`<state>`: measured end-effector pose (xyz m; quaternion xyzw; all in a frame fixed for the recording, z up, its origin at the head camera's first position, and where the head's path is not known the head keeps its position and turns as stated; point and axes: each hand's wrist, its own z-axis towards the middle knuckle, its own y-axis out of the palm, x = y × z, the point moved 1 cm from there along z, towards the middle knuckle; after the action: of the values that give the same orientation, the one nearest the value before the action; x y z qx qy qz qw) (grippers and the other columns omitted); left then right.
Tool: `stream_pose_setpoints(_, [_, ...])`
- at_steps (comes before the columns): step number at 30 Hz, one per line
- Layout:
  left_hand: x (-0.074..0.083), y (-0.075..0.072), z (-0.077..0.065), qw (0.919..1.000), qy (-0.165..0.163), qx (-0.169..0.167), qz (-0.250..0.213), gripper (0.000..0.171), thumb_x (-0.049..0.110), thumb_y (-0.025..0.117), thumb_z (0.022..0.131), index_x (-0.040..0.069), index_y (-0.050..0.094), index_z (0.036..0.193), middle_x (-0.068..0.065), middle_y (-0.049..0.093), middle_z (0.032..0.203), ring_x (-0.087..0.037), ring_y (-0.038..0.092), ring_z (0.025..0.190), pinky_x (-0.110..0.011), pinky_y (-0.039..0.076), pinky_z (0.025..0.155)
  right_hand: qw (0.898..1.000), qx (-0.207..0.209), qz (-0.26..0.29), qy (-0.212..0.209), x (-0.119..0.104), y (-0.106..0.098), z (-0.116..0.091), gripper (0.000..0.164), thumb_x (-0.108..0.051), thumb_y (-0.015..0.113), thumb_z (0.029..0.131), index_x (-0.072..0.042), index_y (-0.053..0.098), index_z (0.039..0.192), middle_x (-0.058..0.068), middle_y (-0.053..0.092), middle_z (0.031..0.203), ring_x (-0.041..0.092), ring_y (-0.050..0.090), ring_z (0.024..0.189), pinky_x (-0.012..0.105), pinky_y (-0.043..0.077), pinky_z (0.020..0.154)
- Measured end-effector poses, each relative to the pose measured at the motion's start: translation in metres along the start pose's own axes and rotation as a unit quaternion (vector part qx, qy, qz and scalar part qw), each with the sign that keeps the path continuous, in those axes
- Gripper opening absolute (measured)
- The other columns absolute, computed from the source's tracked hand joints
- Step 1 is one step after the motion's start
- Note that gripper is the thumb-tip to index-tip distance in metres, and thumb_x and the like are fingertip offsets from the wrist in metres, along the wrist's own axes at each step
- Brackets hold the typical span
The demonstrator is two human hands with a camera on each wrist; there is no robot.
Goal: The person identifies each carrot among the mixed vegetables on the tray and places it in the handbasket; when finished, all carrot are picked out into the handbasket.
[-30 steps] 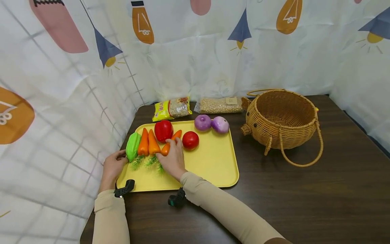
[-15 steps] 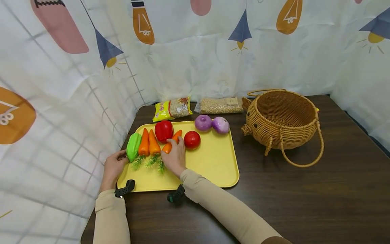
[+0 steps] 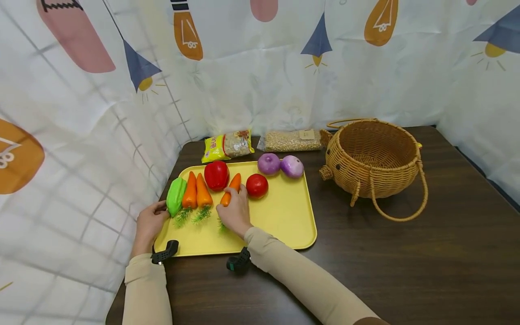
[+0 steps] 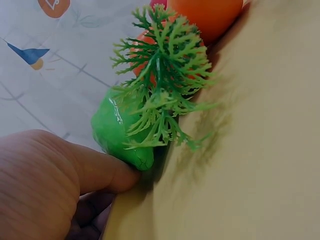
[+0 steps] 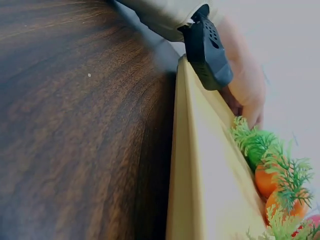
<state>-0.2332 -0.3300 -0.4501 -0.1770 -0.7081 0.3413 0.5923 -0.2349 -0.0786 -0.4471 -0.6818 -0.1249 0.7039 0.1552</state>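
In the head view my right hand [image 3: 235, 212] pinches the rightmost orange carrot [image 3: 234, 183], its leafy end partly hidden under the hand, on the yellow tray [image 3: 284, 221]. Two more carrots, a left one [image 3: 190, 192] and a middle one [image 3: 203, 193], lie side by side. At the tray's left edge, my left hand [image 3: 149, 221] grips the rim beside a ridged green fruit [image 3: 176, 196]. The left wrist view has the thumb [image 4: 105, 172] over the rim, right at the green fruit's tip, with the other fingers curled below.
A red bell pepper [image 3: 216, 175], a tomato [image 3: 257, 186] and two purple onions [image 3: 268, 164] sit on the tray. Behind it lie a yellow-labelled bag [image 3: 228, 145] and a bag of grain [image 3: 290, 140]. A pig-shaped wicker basket [image 3: 367, 180] stands to the right.
My right hand has shifted the carrot's near end to the right, away from the other two carrots, and the tomato has slid slightly right. The left hand stays at the rim.
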Motion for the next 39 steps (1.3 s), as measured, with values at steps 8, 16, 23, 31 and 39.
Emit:
stream_pose_setpoints(8, [0.002,-0.002,-0.002,1.0000,-0.002,-0.002,0.009,0.049,0.015,0.053,0.096,0.000,0.049,0.142,-0.024,0.056,0.132,-0.035,0.055,0.112,-0.035,0.042,0.084,1.000,0.000,-0.021,-0.005,0.004,-0.007,-0.004,0.043,-0.008,0.073,0.078,-0.013,0.064,0.119,0.014,0.034,0.148,0.028,0.047,0.119,0.038,0.045,0.093])
stream_pose_setpoints(16, [0.003,-0.003,-0.003,0.9999,0.000,0.000,0.012,0.049,0.014,0.053,0.096,-0.001,0.049,0.142,-0.025,0.057,0.131,-0.035,0.055,0.112,-0.035,0.042,0.084,0.999,0.009,-0.044,-0.029,0.007,-0.012,-0.009,0.040,-0.006,0.072,0.076,-0.013,0.063,0.115,0.012,0.040,0.141,0.027,0.052,0.113,0.036,0.045,0.091])
stream_pose_setpoints(23, [0.002,-0.002,-0.002,0.9999,0.006,-0.003,0.015,0.048,0.014,0.053,0.095,-0.001,0.050,0.141,-0.025,0.057,0.130,-0.034,0.056,0.111,-0.033,0.042,0.082,0.996,0.022,-0.063,-0.057,0.007,-0.016,-0.012,0.040,-0.004,0.069,0.075,-0.012,0.063,0.114,0.011,0.042,0.139,0.028,0.051,0.115,0.035,0.045,0.091])
stream_pose_setpoints(31, [0.001,-0.001,-0.002,0.9999,-0.002,-0.006,0.016,0.049,0.013,0.052,0.096,-0.003,0.048,0.142,-0.026,0.056,0.131,-0.036,0.055,0.112,-0.034,0.042,0.082,0.998,0.046,-0.008,-0.052,0.010,-0.023,-0.016,0.034,-0.002,0.067,0.076,-0.008,0.069,0.109,0.009,0.049,0.130,0.028,0.049,0.113,0.037,0.045,0.092])
stream_pose_setpoints(39, [0.002,0.000,-0.003,0.9998,-0.006,-0.008,0.016,0.049,0.014,0.052,0.096,-0.001,0.048,0.143,-0.025,0.056,0.132,-0.035,0.055,0.111,-0.035,0.041,0.082,0.995,0.055,0.043,-0.074,0.004,-0.039,-0.022,0.030,-0.004,0.066,0.077,-0.008,0.070,0.106,0.007,0.052,0.126,0.025,0.052,0.112,0.038,0.046,0.093])
